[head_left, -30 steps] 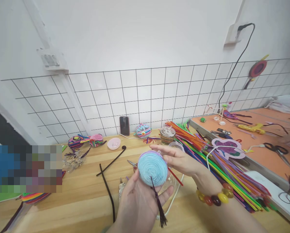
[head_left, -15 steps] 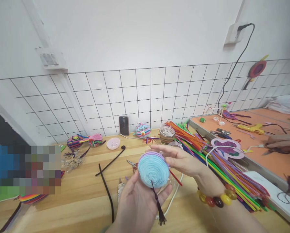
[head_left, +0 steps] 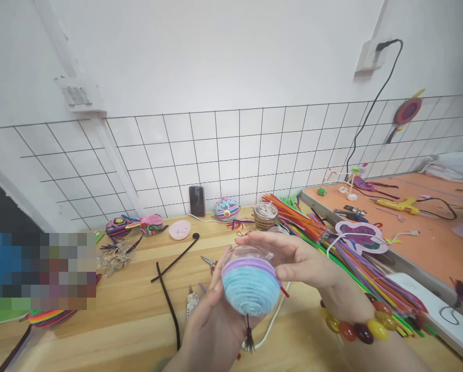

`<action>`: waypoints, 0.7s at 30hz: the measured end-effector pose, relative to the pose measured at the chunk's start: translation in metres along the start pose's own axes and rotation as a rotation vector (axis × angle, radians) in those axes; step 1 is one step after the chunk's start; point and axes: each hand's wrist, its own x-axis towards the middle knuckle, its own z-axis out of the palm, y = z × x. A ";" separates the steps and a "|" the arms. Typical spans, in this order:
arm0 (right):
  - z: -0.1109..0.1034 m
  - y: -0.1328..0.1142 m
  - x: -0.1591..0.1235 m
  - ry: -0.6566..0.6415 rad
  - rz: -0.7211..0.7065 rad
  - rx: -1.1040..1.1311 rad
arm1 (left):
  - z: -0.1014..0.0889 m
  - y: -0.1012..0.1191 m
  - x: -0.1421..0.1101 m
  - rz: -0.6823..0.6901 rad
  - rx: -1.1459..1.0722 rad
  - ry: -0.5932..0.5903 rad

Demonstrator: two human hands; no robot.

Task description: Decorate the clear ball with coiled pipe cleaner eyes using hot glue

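At the lower left of the frame, a striped piece [head_left: 53,318] lies on the wooden bench [head_left: 118,330]. Left of centre, two black stems [head_left: 168,297] meet near a pink dish [head_left: 179,230]; a phone [head_left: 197,201] leans upright against the wall behind. At lower centre, the left hand [head_left: 213,323] cups the ball [head_left: 250,292] from below, thumb along its left side. The ball, blue underneath with a purple band and a clear top, sits between both hands; a dark tassel [head_left: 249,342] hangs from its bottom. The right hand [head_left: 299,258] curves over the top, thumb pressed to the band's right side. Further right lie bundled pipe cleaners [head_left: 370,281] and, toward the upper right, a yellow glue gun [head_left: 397,205].
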 end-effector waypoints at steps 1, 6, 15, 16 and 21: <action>0.001 -0.001 0.000 0.005 0.001 0.000 | 0.000 0.001 0.001 0.004 0.017 -0.002; 0.004 -0.003 0.001 0.012 0.008 0.007 | -0.001 0.005 0.005 0.004 0.076 -0.003; 0.004 -0.005 -0.003 0.036 0.027 -0.025 | -0.005 0.010 0.008 -0.049 0.063 -0.026; 0.004 -0.005 -0.002 0.039 0.031 -0.028 | -0.005 0.010 0.008 -0.051 0.062 -0.035; 0.002 -0.002 -0.001 0.011 0.027 -0.035 | -0.003 0.011 0.010 -0.053 0.073 -0.054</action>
